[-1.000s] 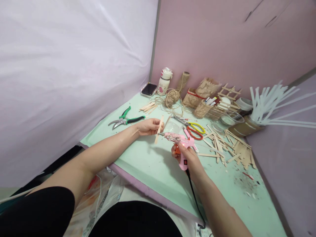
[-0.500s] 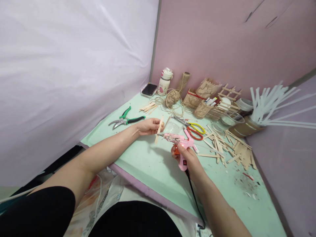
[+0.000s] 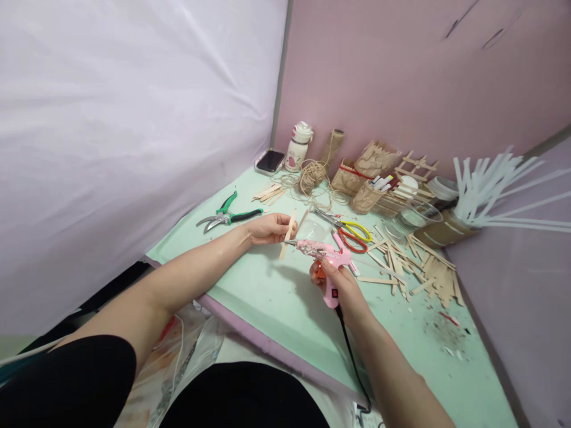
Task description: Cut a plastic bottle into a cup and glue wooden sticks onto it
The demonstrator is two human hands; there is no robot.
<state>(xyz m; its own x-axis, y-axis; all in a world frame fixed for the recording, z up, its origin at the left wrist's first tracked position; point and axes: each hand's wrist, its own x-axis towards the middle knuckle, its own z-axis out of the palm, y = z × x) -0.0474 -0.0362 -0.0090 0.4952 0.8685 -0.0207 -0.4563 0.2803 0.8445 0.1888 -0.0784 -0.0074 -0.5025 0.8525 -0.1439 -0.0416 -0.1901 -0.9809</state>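
Note:
Between the fingertips of my left hand (image 3: 273,228) is a pale wooden craft stick (image 3: 284,248), held upright at a slant above the table. My right hand (image 3: 341,282) is wrapped round the handle of a pink hot glue gun (image 3: 330,252), with fingers at its orange trigger. The gun's metal nozzle points left and meets the craft stick, or lies right in front of it; I cannot tell if glue is coming out. A black cord (image 3: 350,345) runs down from the handle. Just behind the gun lie scissors (image 3: 354,233) with yellow and red handles.
Green-handled pruning shears (image 3: 227,215) lie left of my left hand. Loose craft sticks (image 3: 395,261) are heaped at right, near a holder of white glue sticks (image 3: 479,196). Along the back stand a bottle (image 3: 298,148), a phone (image 3: 270,160), a twine ball (image 3: 311,177) and stick-built containers (image 3: 368,193).
Almost nothing differs. Both hands, the glue gun and the craft stick keep nearly the same places, with only a very slight shift of the right hand.

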